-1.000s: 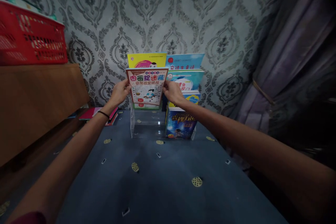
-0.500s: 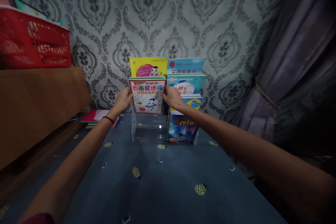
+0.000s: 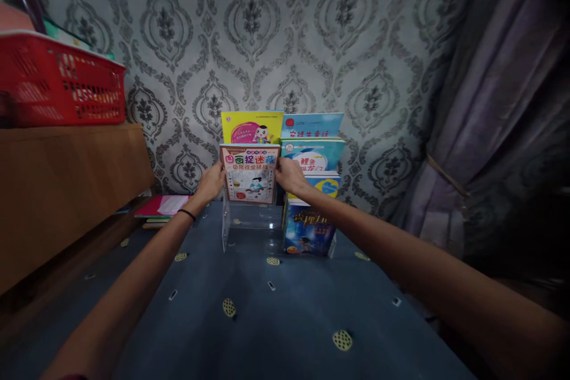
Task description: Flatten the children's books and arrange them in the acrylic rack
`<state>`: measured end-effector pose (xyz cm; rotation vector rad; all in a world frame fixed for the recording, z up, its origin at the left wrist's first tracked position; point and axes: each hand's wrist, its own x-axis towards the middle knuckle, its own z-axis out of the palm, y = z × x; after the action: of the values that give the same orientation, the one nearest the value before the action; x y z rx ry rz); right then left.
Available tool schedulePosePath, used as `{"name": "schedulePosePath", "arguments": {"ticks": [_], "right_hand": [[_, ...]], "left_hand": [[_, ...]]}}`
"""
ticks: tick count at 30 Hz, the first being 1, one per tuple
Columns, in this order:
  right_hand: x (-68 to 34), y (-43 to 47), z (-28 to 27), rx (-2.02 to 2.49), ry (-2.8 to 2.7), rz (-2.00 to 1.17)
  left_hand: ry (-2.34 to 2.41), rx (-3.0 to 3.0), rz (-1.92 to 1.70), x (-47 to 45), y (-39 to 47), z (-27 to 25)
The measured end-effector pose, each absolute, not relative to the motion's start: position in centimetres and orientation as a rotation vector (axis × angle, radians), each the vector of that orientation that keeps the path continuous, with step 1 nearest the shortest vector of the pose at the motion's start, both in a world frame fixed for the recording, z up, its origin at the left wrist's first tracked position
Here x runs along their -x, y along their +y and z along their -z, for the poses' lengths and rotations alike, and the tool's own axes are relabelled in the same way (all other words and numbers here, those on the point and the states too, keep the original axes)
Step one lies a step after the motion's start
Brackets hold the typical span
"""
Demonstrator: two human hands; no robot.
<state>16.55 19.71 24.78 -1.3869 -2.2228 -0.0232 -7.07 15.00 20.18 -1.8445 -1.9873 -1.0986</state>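
A picture book (image 3: 250, 181) with a brown-edged cover stands upright in the left column of a clear acrylic book rack (image 3: 252, 241). My left hand (image 3: 212, 181) grips its left edge, fingers closed. At the opposite edge, my right hand (image 3: 289, 174) has its fingers closed on the same book. Behind it rises a yellow book (image 3: 236, 124). In the right column stand a light-blue book (image 3: 318, 123), a teal book (image 3: 332, 151), a yellow-and-blue book (image 3: 328, 185) and a dark-blue book (image 3: 309, 231) in front, partly covered by my right arm.
The rack stands on a dark-blue patterned cloth (image 3: 187, 332) before a wallpapered wall (image 3: 249, 18). To the left, a red basket (image 3: 95, 95) sits on a wooden cabinet (image 3: 75, 184). Flat books (image 3: 154, 206) lie beside the cabinet. A tied curtain (image 3: 445, 184) hangs on the right.
The whole scene sits slightly lower in the picture, as the head view has tilted up a little. Both hands keep hold of the picture book, which stays in about the same place on the rack.
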Motion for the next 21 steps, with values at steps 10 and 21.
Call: {"name": "schedulePosePath", "arguments": {"ticks": [10,21], "right_hand": [[-16.3,19.5,-24.7,1.401,-2.217,0.057],[-16.4,18.2,-23.6,1.323,-2.226,0.049]], "left_hand": [[-2.018,1.79,1.107,7.2,16.0,-20.0],[-2.056,1.747,1.068,7.0,16.4,-19.8]]}}
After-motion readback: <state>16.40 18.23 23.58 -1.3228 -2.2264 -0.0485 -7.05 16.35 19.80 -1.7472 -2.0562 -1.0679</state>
